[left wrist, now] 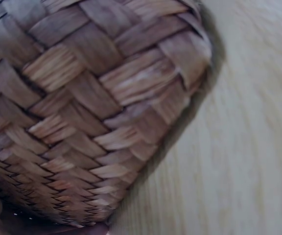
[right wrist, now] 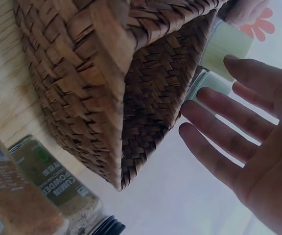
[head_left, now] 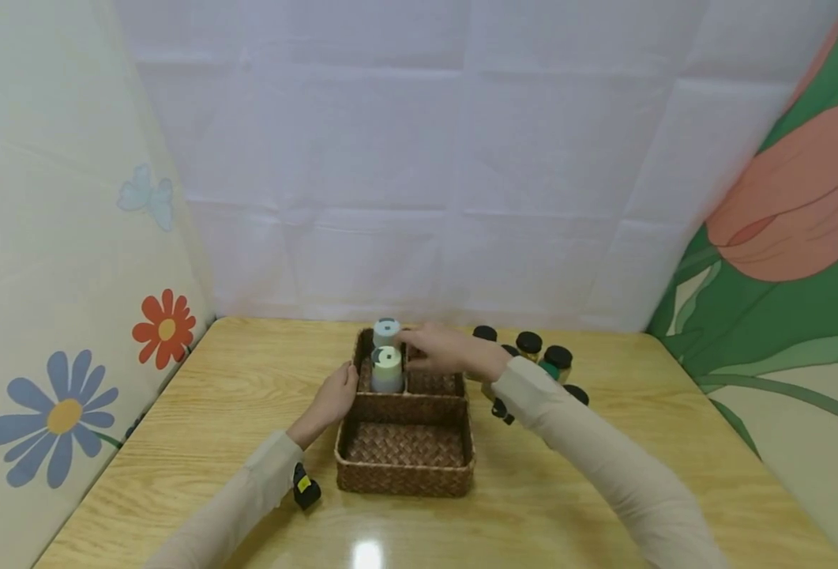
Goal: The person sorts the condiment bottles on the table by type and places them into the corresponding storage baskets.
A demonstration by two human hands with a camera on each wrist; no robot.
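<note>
Hands work at a woven basket [head_left: 404,466] on the wooden table [head_left: 177,442]. The left hand [head_left: 333,399] rests against the basket's left wall, fingers relaxed and holding nothing. The right hand [head_left: 440,349] hovers over the far compartments with fingers spread straight, just beside two pale green-lidded jars [head_left: 387,359] standing in the far left compartment. Dark-lidded spice jars [head_left: 543,356] cluster right of the basket.
</note>
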